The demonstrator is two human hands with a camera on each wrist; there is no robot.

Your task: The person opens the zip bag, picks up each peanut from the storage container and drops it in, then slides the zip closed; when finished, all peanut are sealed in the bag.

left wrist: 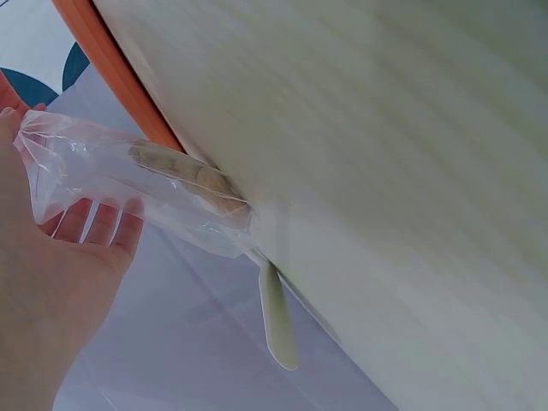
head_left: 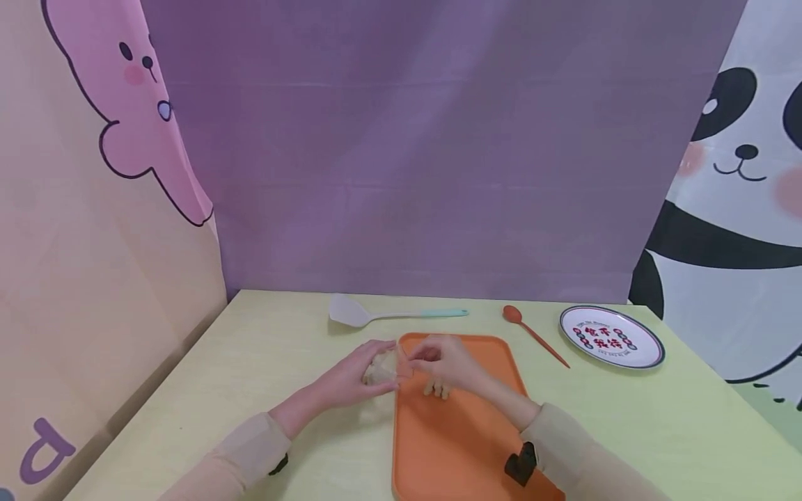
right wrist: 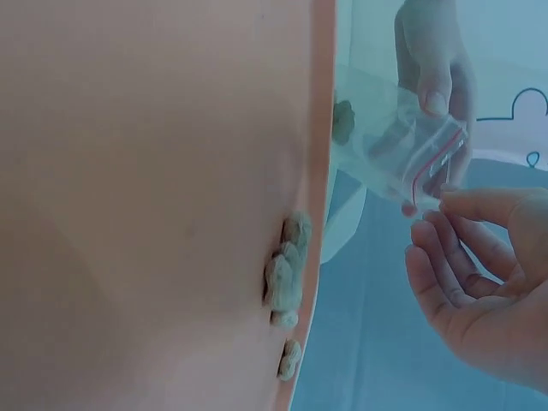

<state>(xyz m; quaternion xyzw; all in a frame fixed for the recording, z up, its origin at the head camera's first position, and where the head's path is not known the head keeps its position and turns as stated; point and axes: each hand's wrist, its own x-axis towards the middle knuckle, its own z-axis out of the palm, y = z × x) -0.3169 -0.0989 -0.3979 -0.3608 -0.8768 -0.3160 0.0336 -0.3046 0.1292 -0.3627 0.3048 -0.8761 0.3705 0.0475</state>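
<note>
A clear plastic zip bag (left wrist: 94, 163) with peanuts (left wrist: 193, 180) at its bottom hangs over the left edge of the orange tray (head_left: 464, 445). My left hand (head_left: 344, 379) holds the bag near its mouth, with the thumb on one side and the fingers on the other. At the corner by the red seal line, my right hand (right wrist: 488, 282) pinches the bag between thumb and forefinger. Several loose peanuts (right wrist: 287, 274) lie on the tray below that hand, also visible as a small group of peanuts (head_left: 436, 388) in the head view.
A white spatula (head_left: 351, 311) with a light blue handle end lies along the table's back. Right of the tray are a red spoon (head_left: 512, 314) and a white oval plate (head_left: 610, 337) with red characters. A purple cloth (head_left: 426, 153) hangs behind the table.
</note>
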